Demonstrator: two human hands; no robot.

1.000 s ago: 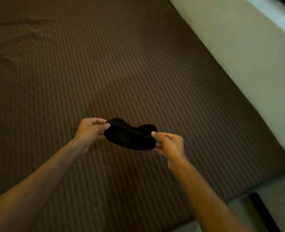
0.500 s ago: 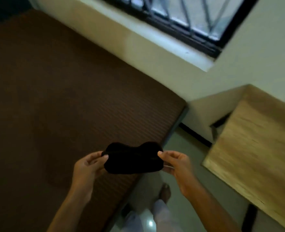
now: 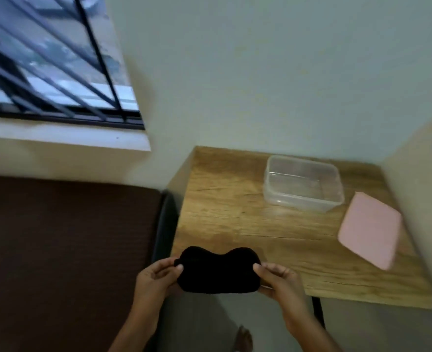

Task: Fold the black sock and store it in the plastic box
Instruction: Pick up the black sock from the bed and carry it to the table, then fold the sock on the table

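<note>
The black sock [image 3: 218, 271] is folded into a short, thick bundle and held in the air between both hands, over the near left corner of the wooden table [image 3: 222, 214]. My left hand [image 3: 156, 280] pinches its left end and my right hand [image 3: 277, 280] pinches its right end. The clear plastic box [image 3: 302, 184] stands open and empty at the back of the table, up and to the right of the sock. Its pink lid [image 3: 370, 231] lies flat to the right of the box.
A brown striped bed [image 3: 65, 250] fills the lower left, with a narrow gap between it and the table. A barred window [image 3: 52, 62] and its sill are at upper left. Walls close off the table at the back and right. My foot [image 3: 244, 339] shows on the floor below.
My view has swung right from the bed to the table, bringing the plastic box and pink lid into sight. Both hands still hold the folded sock, now over the table's corner.
</note>
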